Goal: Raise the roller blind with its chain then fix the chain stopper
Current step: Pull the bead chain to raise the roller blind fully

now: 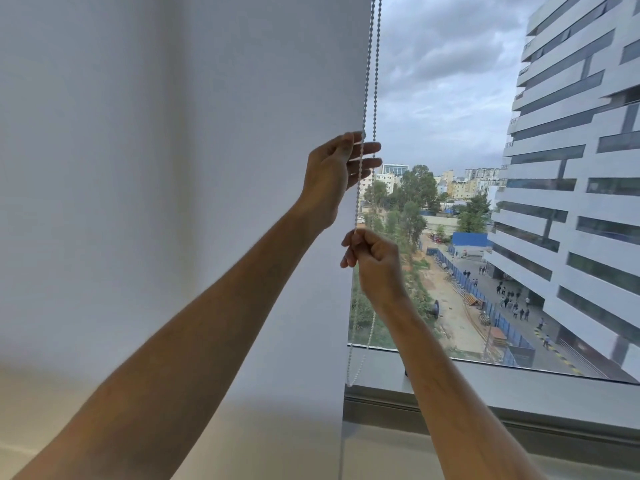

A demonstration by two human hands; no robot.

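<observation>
The white roller blind (194, 168) covers the left part of the window and reaches down past the sill. Its white bead chain (370, 64) hangs as two strands along the blind's right edge, and the loop's bottom dangles near the sill. My left hand (334, 174) is raised at the chain with fingers spread and fairly straight; the near strand runs by its fingertips. Lower down, my right hand (372, 256) grips the near strand in a closed fist. No chain stopper is visible.
A grey window sill and frame (519, 386) run along the bottom right. Through the glass (450, 98) I see cloudy sky, a tall building and a street far below. A plain wall lies left, behind the blind.
</observation>
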